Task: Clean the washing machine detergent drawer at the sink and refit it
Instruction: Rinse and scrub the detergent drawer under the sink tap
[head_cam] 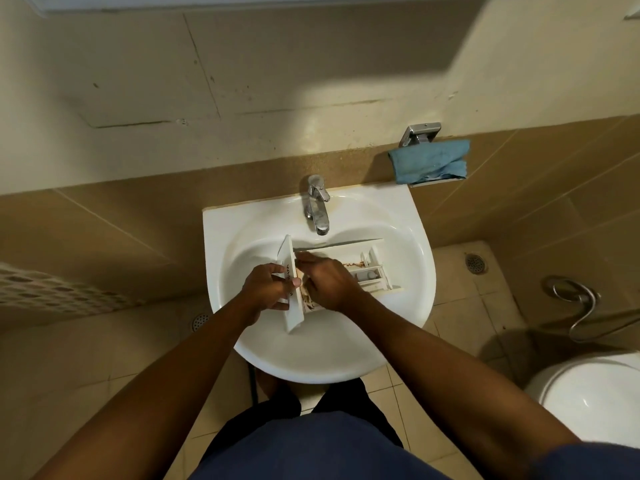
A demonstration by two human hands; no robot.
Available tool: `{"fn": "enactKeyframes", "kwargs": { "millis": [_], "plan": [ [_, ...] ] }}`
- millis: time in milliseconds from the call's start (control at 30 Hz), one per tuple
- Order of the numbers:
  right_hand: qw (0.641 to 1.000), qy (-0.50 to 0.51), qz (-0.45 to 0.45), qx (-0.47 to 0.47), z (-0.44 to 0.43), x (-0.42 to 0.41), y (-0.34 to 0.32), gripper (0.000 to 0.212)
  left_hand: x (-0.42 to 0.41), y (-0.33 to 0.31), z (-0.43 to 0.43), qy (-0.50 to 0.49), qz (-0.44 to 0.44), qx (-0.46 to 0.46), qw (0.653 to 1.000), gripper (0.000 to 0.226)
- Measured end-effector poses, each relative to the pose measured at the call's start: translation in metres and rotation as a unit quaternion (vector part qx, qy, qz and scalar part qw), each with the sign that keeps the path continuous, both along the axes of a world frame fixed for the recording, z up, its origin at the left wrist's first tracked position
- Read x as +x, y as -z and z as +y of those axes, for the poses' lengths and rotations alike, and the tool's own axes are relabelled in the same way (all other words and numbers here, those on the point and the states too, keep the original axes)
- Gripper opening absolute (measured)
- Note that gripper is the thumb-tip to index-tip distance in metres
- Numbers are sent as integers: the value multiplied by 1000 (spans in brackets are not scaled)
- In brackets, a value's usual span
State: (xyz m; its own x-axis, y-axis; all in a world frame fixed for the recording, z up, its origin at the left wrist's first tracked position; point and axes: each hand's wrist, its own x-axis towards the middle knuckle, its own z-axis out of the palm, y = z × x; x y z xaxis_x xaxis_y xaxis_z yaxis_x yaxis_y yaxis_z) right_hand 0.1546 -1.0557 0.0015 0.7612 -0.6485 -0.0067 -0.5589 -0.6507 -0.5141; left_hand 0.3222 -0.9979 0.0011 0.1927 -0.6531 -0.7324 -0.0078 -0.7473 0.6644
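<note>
The white detergent drawer [349, 261] lies across the bowl of the white sink [332, 355], its front panel at the left and its compartments stained brown. My left hand [268, 289] grips the drawer's front panel, thumb over its top edge. My right hand [327, 282] reaches into the compartment just behind the panel, fingers curled down inside it; whether they hold anything is hidden. The chrome tap [317, 206] stands at the back of the sink, above the drawer, and no water shows running from it.
A blue cloth [429, 162] lies on a metal holder on the wall at the back right. A toilet [592, 400] stands at the right, with a hose [581, 306] on the floor behind it. Floor drains sit left and right of the sink.
</note>
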Motion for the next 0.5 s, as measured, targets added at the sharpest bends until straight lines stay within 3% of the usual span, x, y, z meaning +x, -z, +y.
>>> {"fn": "enactKeyframes", "kwargs": {
  "millis": [267, 367, 400, 433, 500],
  "plan": [
    [998, -52, 1, 23, 48, -52, 5, 42, 1, 4, 0, 18, -9, -5, 1000, 59],
    [992, 56, -76, 88, 15, -39, 1, 33, 3, 3, 1, 17, 2, -1, 1000, 61],
    [971, 143, -130, 144, 2, -30, 2, 29, 3, 3, 1, 18, 3, 0, 1000, 63],
    [926, 239, -193, 219, -12, -22, 4, 25, 3, 2, 1, 20, 4, 2, 1000, 65],
    [783, 375, -297, 397, -40, -5, 2, 17, 2, 0, 0, 22, 4, 3, 1000, 68]
  ]
}}
